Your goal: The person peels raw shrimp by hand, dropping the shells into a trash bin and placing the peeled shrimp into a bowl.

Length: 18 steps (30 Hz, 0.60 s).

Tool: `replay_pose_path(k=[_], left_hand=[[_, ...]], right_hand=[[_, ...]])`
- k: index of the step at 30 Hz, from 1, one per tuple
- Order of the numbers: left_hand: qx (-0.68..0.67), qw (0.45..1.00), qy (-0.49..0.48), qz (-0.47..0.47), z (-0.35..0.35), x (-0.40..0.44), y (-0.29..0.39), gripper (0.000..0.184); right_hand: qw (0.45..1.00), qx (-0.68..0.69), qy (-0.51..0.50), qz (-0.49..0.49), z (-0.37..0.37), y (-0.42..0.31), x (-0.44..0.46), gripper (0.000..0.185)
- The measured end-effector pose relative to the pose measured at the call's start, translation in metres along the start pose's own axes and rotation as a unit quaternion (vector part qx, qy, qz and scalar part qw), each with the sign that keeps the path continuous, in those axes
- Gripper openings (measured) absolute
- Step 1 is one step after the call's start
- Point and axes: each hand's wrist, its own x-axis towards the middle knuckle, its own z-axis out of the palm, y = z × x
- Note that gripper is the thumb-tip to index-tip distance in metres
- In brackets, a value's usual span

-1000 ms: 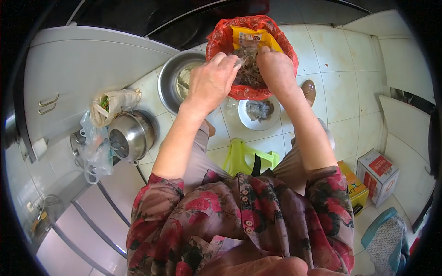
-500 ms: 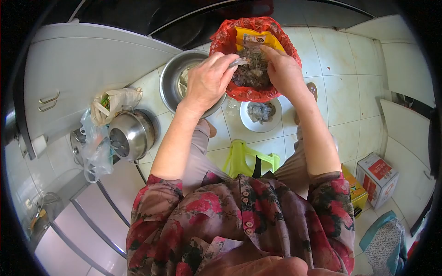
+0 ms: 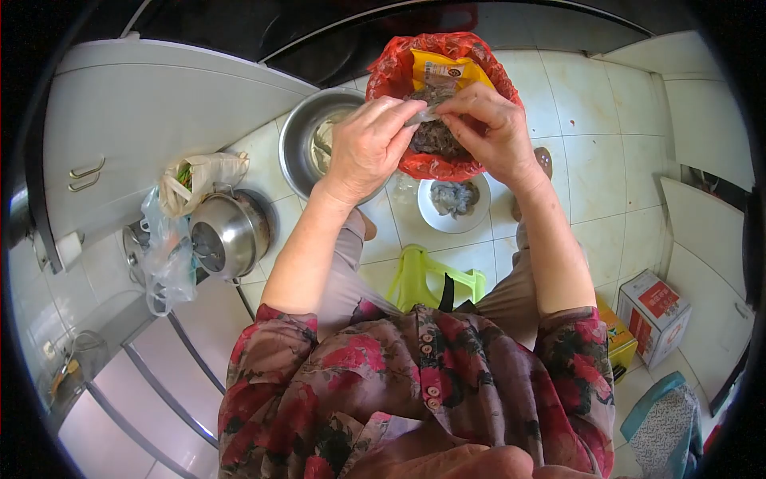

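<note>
Between my fingertips is a small greyish shrimp (image 3: 423, 116), held over a bin lined with a red plastic bag (image 3: 447, 167). My left hand (image 3: 369, 144) pinches one end of it, and my right hand (image 3: 491, 132) pinches the other. Brown shells (image 3: 437, 139) and a yellow packet (image 3: 453, 70) lie inside the bin. Below it, a white plate (image 3: 455, 226) on the floor bears peeled grey shrimp (image 3: 453, 197). Left of the bin stands a metal basin (image 3: 293, 152) with some shrimp in it, partly hidden by my left hand.
A green plastic stool (image 3: 412, 275) is between my legs. At the left are a steel pot (image 3: 227, 231), a clear plastic bag (image 3: 169, 263) and a cloth bag with greens (image 3: 199, 184). Boxes (image 3: 653, 315) and a grey-and-teal cloth (image 3: 662, 423) are at the right.
My right hand has moved from over the shells in the bin to my left hand, and its fingers now pinch the shrimp too. The view has shifted slightly.
</note>
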Motion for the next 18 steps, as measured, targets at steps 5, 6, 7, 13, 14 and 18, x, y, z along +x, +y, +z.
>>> replay_pose_path(k=[5, 6, 7, 13, 14, 18], left_hand=[[-0.005, 1.0, -0.012, 0.006, 0.001, 0.0, 0.0, 0.035], [-0.003, 1.0, -0.013, 0.009, 0.002, 0.0, 0.001, 0.036], [-0.001, 1.0, -0.015, 0.012, 0.002, 0.0, 0.001, 0.036], [-0.001, 1.0, -0.02, 0.01, 0.001, -0.001, 0.0, 0.035], [-0.001, 1.0, -0.02, 0.009, 0.001, -0.001, 0.0, 0.035], [0.001, 1.0, -0.026, 0.009, 0.001, -0.002, -0.001, 0.035]], right_hand=[[0.999, -0.031, -0.001, -0.01, 0.006, 0.0, 0.0, 0.015], [0.999, -0.045, -0.004, -0.003, 0.007, -0.001, 0.0, 0.014], [0.998, -0.059, -0.007, 0.003, 0.008, -0.002, 0.0, 0.014], [0.997, -0.079, -0.018, -0.012, 0.01, 0.0, -0.001, 0.014], [0.997, -0.079, -0.018, -0.012, 0.01, 0.0, -0.001, 0.014], [0.998, -0.058, -0.022, 0.016, 0.007, -0.001, 0.0, 0.012]])
